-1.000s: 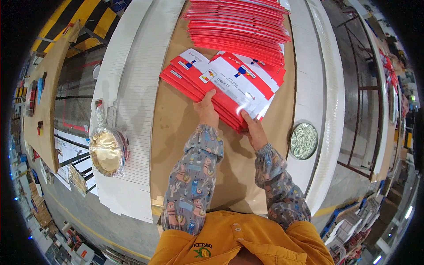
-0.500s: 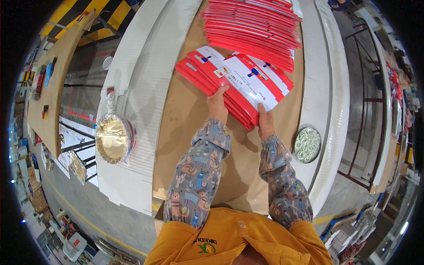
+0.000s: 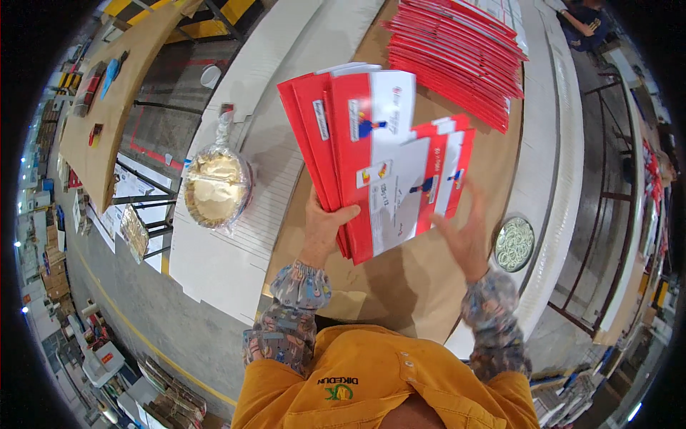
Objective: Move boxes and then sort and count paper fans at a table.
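A fanned bundle of flat red-and-white printed packets (image 3: 389, 193) is raised above the table, tilted and spread in several layers. My left hand (image 3: 323, 227) grips its lower left side, thumb across the front and the other fingers hidden behind. At the bundle's lower right edge, my right hand (image 3: 466, 232) is slightly blurred, with thumb and fingers spread apart. Whether the thumb touches the packets I cannot tell. Beyond the bundle lies a long leaning row of similar packets (image 3: 454, 61). To the right of my right hand sits a round dish of pale rubber bands (image 3: 514, 244).
Brown board (image 3: 300, 250) covers the middle of the table, with white cardboard (image 3: 221, 268) along the left. A round foil-like pan in clear plastic (image 3: 218, 187) rests there. Another table (image 3: 118, 107) stands at far left. A person (image 3: 586, 25) is at the far right.
The packets have been lifted from the table, turned more upright and fanned toward me. My right hand has come off their lower edge and opened; my left hand has shifted left, still gripping.
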The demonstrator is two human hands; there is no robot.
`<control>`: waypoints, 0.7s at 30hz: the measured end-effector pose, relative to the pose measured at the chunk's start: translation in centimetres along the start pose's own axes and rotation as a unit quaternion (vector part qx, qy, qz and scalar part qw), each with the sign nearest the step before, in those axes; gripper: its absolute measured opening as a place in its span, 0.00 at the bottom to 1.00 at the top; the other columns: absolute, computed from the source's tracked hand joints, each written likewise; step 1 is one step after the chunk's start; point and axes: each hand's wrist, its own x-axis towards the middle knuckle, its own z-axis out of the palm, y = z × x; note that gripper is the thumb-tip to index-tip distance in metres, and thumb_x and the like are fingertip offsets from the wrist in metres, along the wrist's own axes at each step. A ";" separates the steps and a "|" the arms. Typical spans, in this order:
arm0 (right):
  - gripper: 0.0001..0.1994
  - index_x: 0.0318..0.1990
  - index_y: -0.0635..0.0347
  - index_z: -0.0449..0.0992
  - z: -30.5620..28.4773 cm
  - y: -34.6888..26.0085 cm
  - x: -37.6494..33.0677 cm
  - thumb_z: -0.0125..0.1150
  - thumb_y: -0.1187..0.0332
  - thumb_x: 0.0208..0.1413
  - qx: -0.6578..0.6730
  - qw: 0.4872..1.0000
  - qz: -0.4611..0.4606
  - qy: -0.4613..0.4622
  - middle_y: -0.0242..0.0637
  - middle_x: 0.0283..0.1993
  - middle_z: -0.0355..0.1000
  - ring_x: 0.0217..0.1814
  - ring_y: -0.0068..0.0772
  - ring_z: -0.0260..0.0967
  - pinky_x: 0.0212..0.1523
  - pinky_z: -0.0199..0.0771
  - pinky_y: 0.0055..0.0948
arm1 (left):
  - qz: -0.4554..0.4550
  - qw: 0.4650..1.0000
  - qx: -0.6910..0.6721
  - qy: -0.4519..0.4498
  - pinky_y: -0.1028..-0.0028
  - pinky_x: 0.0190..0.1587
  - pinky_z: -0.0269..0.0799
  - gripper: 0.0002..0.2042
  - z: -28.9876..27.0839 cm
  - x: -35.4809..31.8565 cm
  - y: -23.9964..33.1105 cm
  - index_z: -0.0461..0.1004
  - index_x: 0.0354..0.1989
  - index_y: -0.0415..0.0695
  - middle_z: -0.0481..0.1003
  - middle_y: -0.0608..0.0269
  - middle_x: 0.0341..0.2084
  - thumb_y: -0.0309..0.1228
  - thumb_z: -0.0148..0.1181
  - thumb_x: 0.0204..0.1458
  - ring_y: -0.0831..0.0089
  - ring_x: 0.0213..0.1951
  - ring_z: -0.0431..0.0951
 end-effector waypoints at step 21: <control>0.28 0.48 0.53 0.71 4.1 0.1 -1.2 0.67 0.53 0.38 0.110 0.976 0.046 -0.181 0.36 0.47 0.68 0.52 0.39 0.63 0.52 0.57 0.44 | 0.294 0.924 0.175 -0.169 0.66 0.60 0.53 0.42 -0.4 -3.7 -2.6 0.51 0.58 0.42 0.56 0.53 0.50 0.36 0.73 0.36 0.60 0.57 0.56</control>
